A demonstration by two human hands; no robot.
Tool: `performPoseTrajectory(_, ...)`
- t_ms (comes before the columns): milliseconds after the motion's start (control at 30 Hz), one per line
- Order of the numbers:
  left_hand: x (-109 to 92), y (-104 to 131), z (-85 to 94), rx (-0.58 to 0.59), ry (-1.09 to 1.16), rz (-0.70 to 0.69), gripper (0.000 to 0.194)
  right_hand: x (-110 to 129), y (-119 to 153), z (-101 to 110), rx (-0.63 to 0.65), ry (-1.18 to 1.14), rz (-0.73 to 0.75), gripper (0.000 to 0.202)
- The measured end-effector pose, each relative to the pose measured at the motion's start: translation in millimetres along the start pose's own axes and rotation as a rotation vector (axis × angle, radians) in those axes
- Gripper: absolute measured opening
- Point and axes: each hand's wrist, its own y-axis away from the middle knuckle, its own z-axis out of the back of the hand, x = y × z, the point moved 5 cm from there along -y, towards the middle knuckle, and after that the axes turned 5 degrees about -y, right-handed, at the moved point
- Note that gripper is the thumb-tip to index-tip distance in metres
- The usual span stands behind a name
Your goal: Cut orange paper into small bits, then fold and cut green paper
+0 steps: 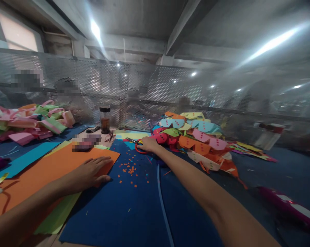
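Observation:
My left hand (91,173) lies flat on a large orange paper sheet (54,171), near its right end, fingers stretched out. My right hand (149,144) reaches far forward over the blue mat (113,216) and closes on a pair of scissors (137,146) with red handles. The blades point left, and the fingers partly cover the handles. Small orange paper scraps (129,169) are scattered on the mat between both hands. Close by the right hand, to its right, rises a heap of cut and folded coloured paper pieces (196,133) marked with rows of dots.
Pink and green paper strips (41,120) are piled at the left. A dark-lidded bottle (105,120) stands in front of the perforated metal screen (144,82). A pale blue cord (163,206) crosses the mat. A purple device (288,207) lies at the right. People show behind the screen.

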Motion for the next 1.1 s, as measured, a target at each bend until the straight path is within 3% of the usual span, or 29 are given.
performPoseTrajectory(200, 3.8, 11.1, 7.2, 0.05, -0.008, 0.038, 0.071, -16.8, 8.3, 8.1, -0.031, -0.008, -0.008, 0.033)
performPoseTrajectory(367, 6.7, 29.7, 6.3, 0.087, -0.026, 0.051, 0.077, -26.2, 19.9, 25.8, -0.112, -0.046, 0.012, 0.048)
performPoseTrajectory(600, 18.4, 38.1, -6.4, 0.025, -0.026, 0.043, 0.071, -35.4, 53.8, 49.9, -0.22, -0.073, 0.048, 0.049)
performPoseTrajectory(800, 16.2, 36.6, -2.4, -0.077, -0.047, 0.066, 0.059, -50.5, 97.0, 64.7, -0.263, -0.099, 0.057, 0.039)
performPoseTrajectory(1000, 28.2, 34.0, 0.6, -0.157, -0.071, 0.211, 0.049, -83.8, 141.5, 59.1, -0.335, -0.132, -0.018, 0.049)
performPoseTrajectory(1100, 28.4, 34.6, 6.3, -0.229, -0.05, 0.207, 0.041, -102.8, 156.7, 47.1, -0.331, -0.157, -0.034, 0.048)
